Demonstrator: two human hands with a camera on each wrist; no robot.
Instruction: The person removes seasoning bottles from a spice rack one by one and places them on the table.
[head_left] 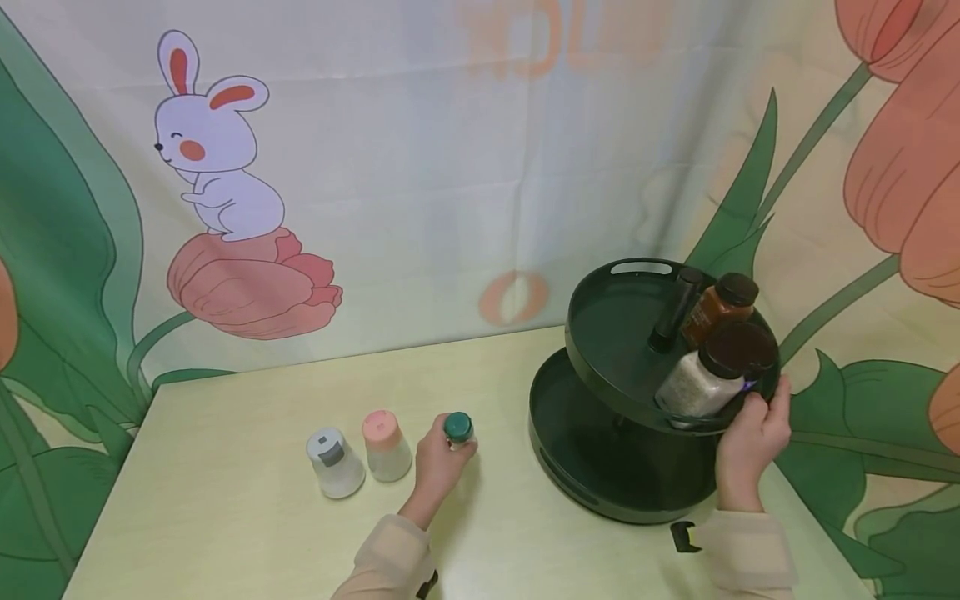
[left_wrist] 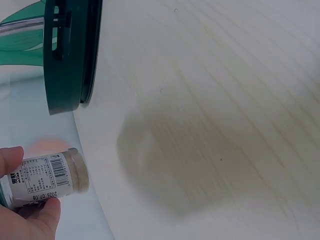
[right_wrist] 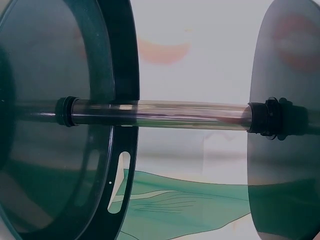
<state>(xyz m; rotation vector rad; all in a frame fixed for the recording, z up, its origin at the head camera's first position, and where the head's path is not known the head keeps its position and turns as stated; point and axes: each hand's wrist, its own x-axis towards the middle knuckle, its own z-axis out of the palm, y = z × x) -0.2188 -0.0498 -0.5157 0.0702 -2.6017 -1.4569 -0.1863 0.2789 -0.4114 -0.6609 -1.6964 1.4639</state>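
Observation:
In the head view, my left hand (head_left: pixel 437 461) holds a small spice jar (head_left: pixel 458 427) with a green cap above the table. The left wrist view shows thumb and fingers around this jar (left_wrist: pixel 44 177), its printed label and barcode facing out. My right hand (head_left: pixel 752 450) grips the right rim of a dark green two-tier round rack (head_left: pixel 609 337). On its upper tier stand a jar of white grains (head_left: pixel 693 390) and a jar of reddish-brown spice (head_left: pixel 708 317), both dark-lidded. A metal post (right_wrist: pixel 190 115) joins the tiers in the right wrist view.
Left of my left hand, a pink-topped shaker (head_left: pixel 386 446) and a grey-topped shaker (head_left: pixel 337 467) stand on the pale table (head_left: pixel 240 492). The rack's lower tier (head_left: pixel 600 467) rests on the table's right side. A printed curtain (head_left: pixel 420 192) hangs behind.

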